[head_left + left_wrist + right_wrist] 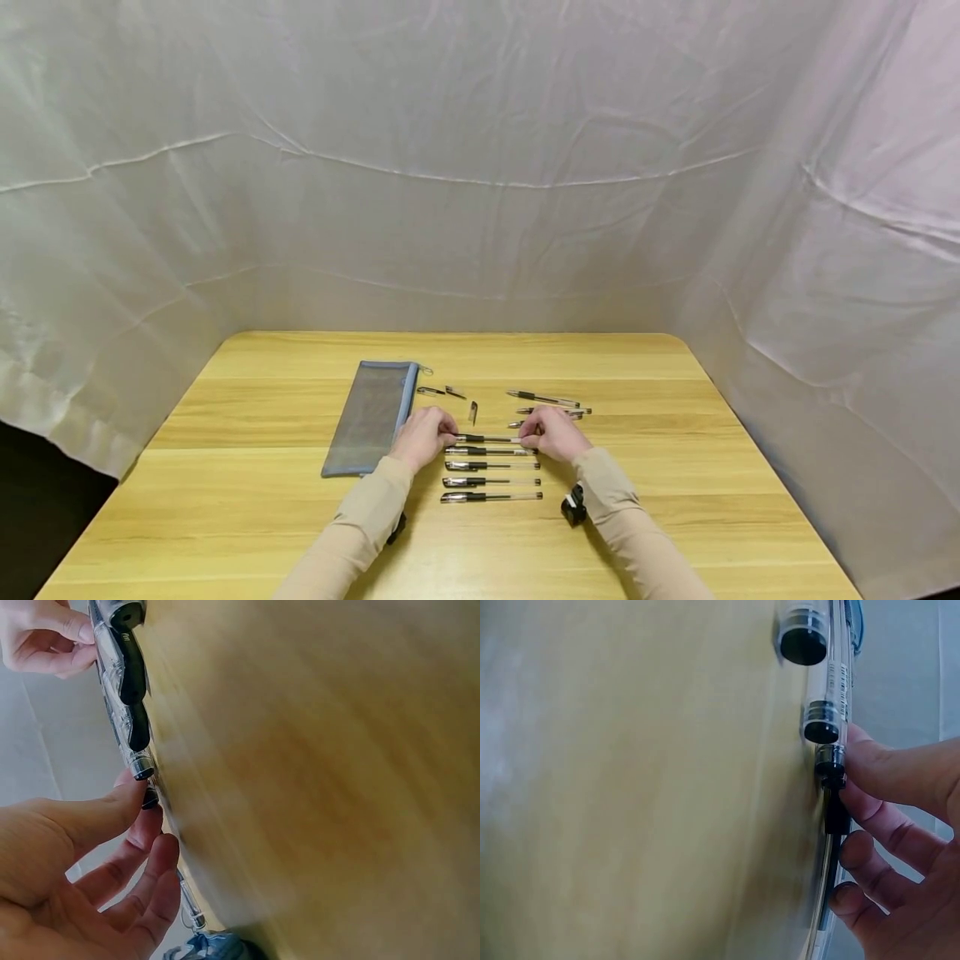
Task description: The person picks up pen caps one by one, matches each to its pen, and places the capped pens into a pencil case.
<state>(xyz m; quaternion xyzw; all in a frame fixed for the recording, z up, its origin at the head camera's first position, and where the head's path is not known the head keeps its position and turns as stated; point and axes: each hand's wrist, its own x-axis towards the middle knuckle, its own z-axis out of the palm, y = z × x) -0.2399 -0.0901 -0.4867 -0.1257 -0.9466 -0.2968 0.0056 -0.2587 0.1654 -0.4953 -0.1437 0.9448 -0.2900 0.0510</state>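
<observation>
A capped gel pen (pixel 491 438) with a clear barrel and black grip lies crosswise between my hands. My left hand (pixel 427 435) pinches its capped end between thumb and forefinger. At the opposite end, my right hand (pixel 555 432) pinches the pen's tail. In the left wrist view, the left hand (pixel 105 862) has its thumb and forefinger at the pen's dark tip (pixel 151 798), other fingers curved loosely. The right wrist view has the right hand (pixel 907 825) at the pen's end plug (pixel 833 780). Directly nearer me, several capped pens (pixel 491 466) lie parallel in a row.
A blue-edged mesh zip pouch (pixel 363 421) lies left of the pens. Loose pen caps (pixel 473 412) are scattered beyond the left hand. Several uncapped pens (pixel 543 398) lie behind the right hand, partly hidden by it. Pale curtains (pixel 480 233) surround the wooden table (pixel 225 500).
</observation>
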